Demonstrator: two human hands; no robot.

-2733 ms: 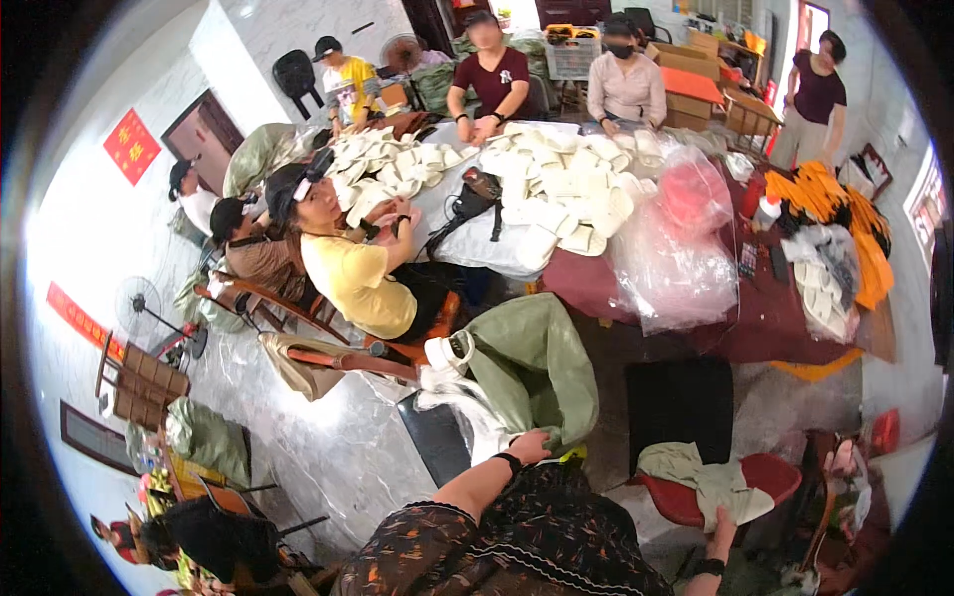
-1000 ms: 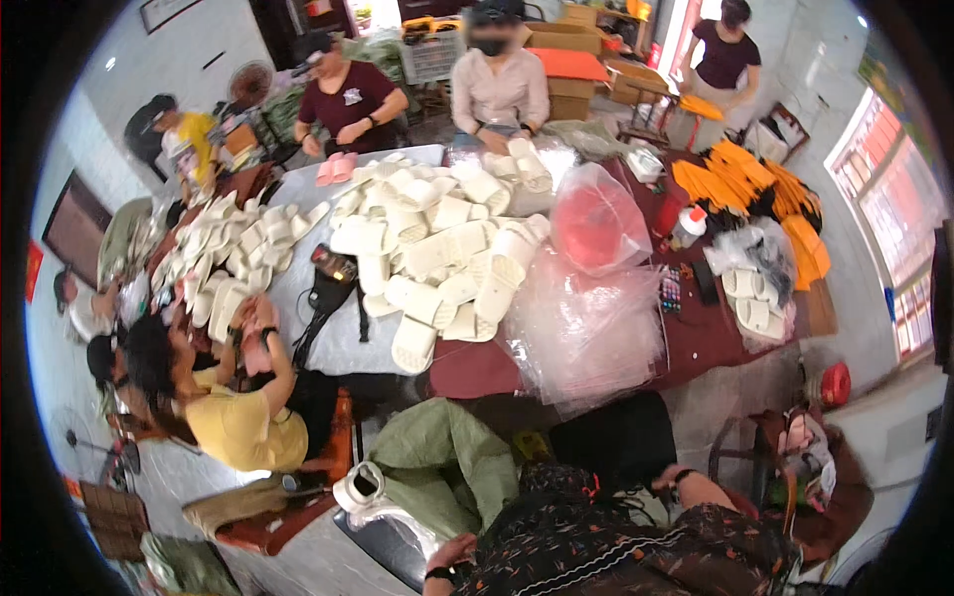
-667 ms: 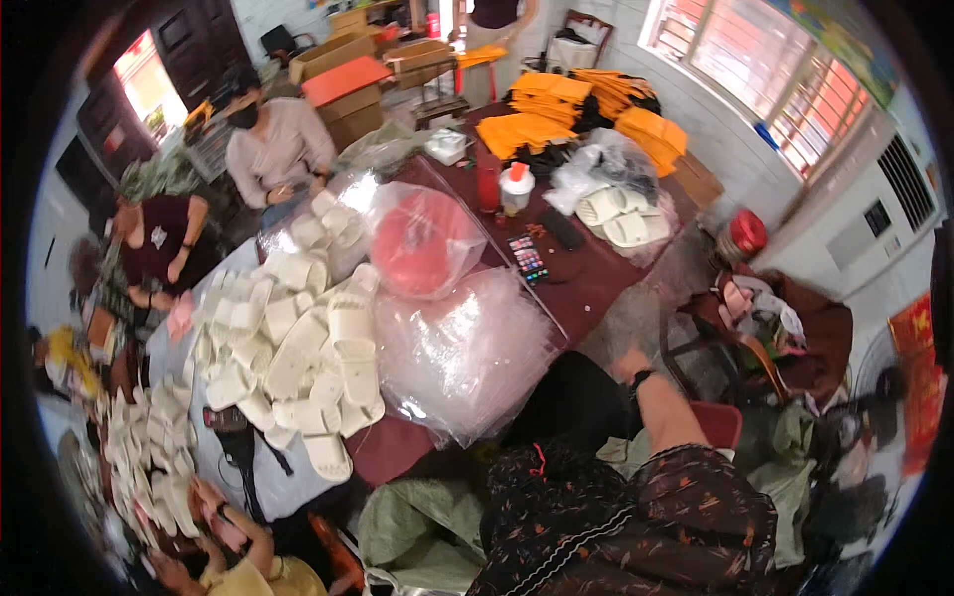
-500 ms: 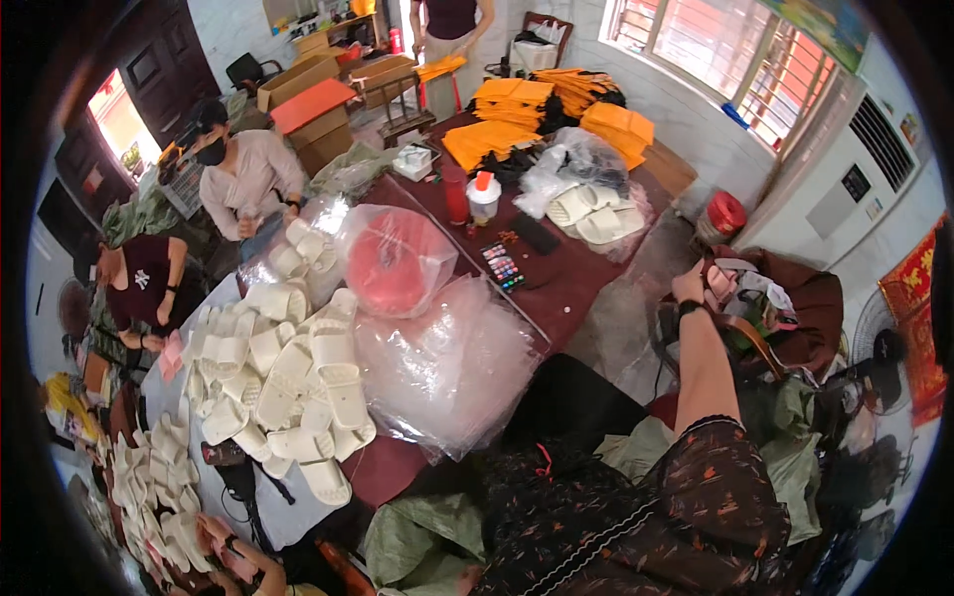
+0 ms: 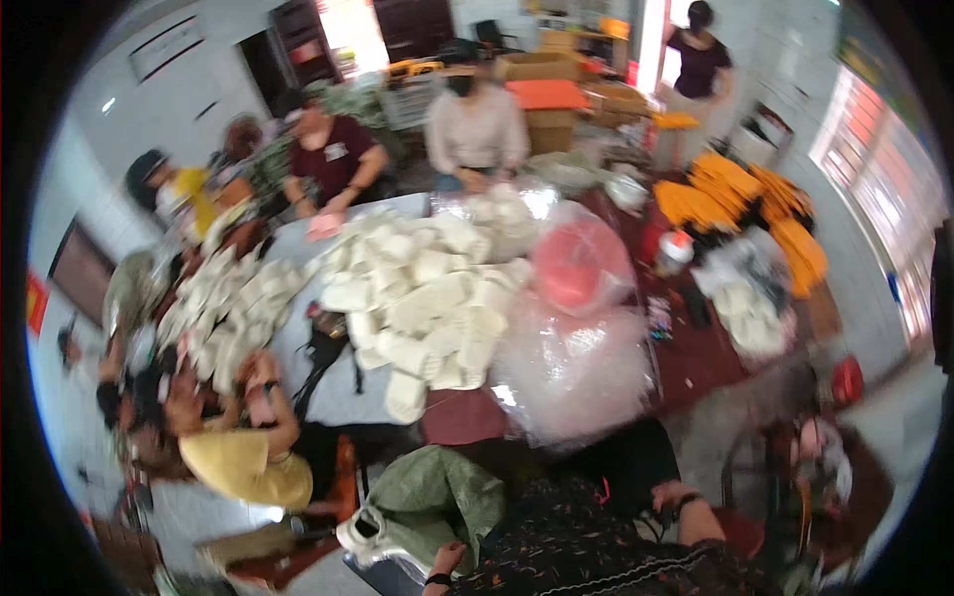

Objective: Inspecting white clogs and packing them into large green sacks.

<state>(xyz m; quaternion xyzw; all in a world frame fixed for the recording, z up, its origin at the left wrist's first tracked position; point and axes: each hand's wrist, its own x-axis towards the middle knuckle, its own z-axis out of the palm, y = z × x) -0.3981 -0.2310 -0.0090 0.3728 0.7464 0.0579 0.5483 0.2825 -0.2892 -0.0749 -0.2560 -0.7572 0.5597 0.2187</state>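
Observation:
The picture is blurred by motion. My left hand (image 5: 449, 558), with a dark band at the wrist, lies at the lower edge against a green cloth bundle (image 5: 437, 492) draped over a white plastic chair (image 5: 366, 528). My right hand (image 5: 669, 493), a watch on its wrist, hovers by a dark seat (image 5: 616, 462) just below a large clear plastic bag (image 5: 576, 372). Whether either hand holds anything is too blurred to tell. My dark patterned sleeves fill the bottom middle.
A long table (image 5: 338, 382) carries heaps of white folded pieces (image 5: 427, 293), a red bundle in plastic (image 5: 576, 263) and orange stacks (image 5: 735, 204). Several people sit around it; one in yellow (image 5: 243, 462) is close on my left. A red chair (image 5: 825, 477) stands right.
The view has swung back to the left, from the window side toward the table's middle. My right hand has dropped from the red chair toward the dark seat; my left hand has come into view.

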